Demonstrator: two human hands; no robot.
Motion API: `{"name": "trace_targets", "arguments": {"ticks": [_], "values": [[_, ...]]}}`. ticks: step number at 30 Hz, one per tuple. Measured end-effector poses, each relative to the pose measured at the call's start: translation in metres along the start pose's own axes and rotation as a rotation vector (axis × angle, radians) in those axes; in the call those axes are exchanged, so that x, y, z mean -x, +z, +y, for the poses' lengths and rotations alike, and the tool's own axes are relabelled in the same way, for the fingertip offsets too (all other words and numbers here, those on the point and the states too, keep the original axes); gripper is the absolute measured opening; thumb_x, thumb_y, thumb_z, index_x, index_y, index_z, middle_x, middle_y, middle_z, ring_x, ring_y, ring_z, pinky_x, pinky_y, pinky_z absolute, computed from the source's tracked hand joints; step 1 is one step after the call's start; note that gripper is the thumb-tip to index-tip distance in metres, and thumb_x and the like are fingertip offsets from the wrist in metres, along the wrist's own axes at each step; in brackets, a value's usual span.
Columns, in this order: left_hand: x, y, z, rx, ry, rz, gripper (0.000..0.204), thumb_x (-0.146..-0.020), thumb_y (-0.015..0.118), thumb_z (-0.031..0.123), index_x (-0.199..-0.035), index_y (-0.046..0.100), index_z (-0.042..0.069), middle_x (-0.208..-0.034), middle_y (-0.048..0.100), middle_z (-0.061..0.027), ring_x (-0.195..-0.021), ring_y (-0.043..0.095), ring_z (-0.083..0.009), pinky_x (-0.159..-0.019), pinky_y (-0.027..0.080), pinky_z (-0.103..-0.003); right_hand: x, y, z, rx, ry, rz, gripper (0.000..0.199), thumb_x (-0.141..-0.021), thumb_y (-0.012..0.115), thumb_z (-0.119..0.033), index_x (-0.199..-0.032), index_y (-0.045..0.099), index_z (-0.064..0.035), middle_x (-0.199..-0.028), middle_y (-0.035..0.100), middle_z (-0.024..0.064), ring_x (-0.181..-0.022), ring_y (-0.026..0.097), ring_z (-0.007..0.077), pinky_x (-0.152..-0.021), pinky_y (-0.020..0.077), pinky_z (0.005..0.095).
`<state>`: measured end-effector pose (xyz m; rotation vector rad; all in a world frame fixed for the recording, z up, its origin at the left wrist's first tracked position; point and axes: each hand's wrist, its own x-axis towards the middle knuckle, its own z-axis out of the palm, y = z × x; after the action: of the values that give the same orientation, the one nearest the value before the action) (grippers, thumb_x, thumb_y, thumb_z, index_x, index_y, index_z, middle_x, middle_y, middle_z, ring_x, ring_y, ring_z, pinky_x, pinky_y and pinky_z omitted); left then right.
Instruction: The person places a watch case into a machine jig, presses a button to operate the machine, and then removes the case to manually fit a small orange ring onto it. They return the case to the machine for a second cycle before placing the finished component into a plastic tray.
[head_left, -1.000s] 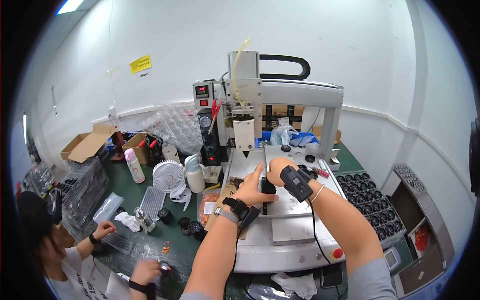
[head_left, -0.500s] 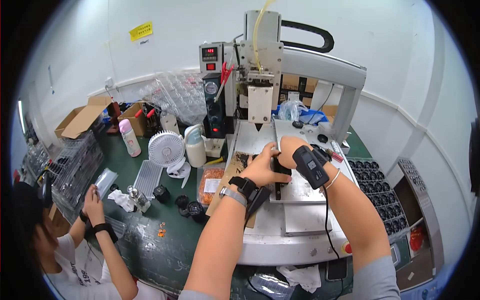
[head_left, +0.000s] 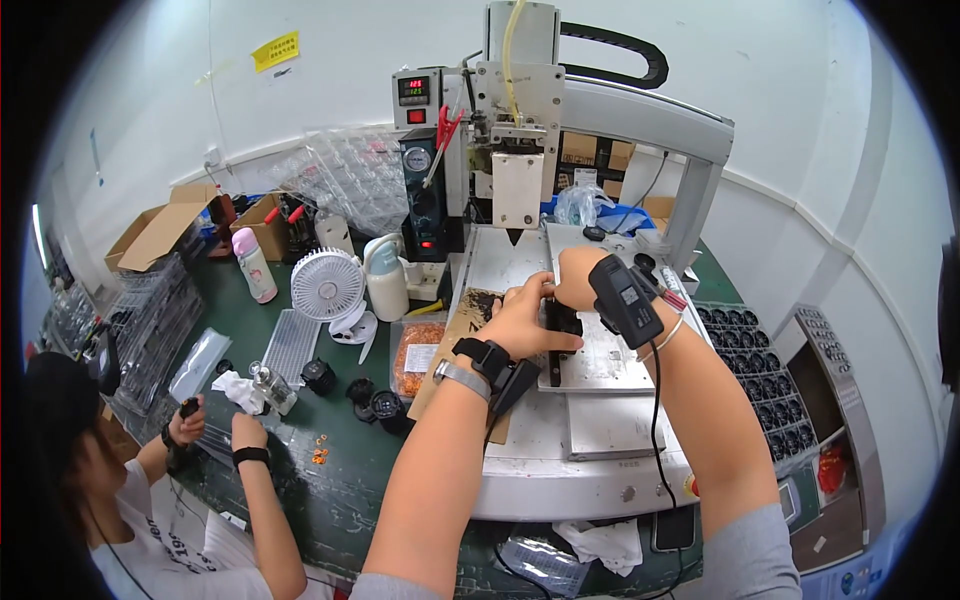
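My left hand [head_left: 522,322] rests over a black block [head_left: 566,322] on the machine's metal plate [head_left: 612,368]. Its thumb stretches across the block's near part and the fingers bend round its far left side, so the hand is closed on it. Just right of the left fingertips is my right hand [head_left: 578,278], bent inward at the wrist. A black device strapped on that wrist and the hand's own back hide its fingers, so I cannot see what they hold. Above and beyond both hands hangs the machine's dark pointed nozzle [head_left: 515,237].
A brown board [head_left: 450,355] lies left of the plate. A white fan [head_left: 328,285], a pump bottle [head_left: 386,280] and a tub of orange bits [head_left: 416,350] stand further left. Trays of black round parts [head_left: 745,370] lie at right. A co-worker's hand [head_left: 187,424] holds a small black part.
My hands stay at the black block with barely any shift. The view has moved slightly. At left, the co-worker's hands have lowered and come apart, with a small black part now showing in one.
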<state>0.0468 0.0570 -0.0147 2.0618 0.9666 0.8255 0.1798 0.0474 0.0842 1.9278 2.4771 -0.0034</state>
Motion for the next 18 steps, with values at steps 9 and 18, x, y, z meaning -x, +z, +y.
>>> {"name": "trace_targets", "arguments": {"ticks": [9,18], "values": [[0.002,0.0,-0.001,0.02,0.053,-0.004,0.111,-0.053,0.082,0.046,-0.138,0.025,0.004,-0.133,0.047,-0.0135,-0.127,0.032,-0.032,-0.107,0.015,-0.043,0.039,0.006,0.003,-0.209,-0.079,0.418,0.022,-0.078,0.051,-0.014,-0.084,0.066,0.0007,-0.086,0.065,0.0198,-0.081,0.061,0.0381,-0.074,0.0487,0.0427],[0.004,-0.004,0.007,-0.041,0.036,0.029,0.11,-0.053,0.082,0.044,-0.137,0.027,0.001,-0.133,0.046,-0.0175,-0.124,0.037,-0.0342,-0.105,0.024,-0.039,0.051,0.032,0.015,-0.01,-0.291,0.451,0.019,-0.067,0.053,-0.006,-0.076,0.07,-0.0035,-0.075,0.06,0.0127,-0.08,0.057,0.0311,-0.074,0.0474,0.0401]]}}
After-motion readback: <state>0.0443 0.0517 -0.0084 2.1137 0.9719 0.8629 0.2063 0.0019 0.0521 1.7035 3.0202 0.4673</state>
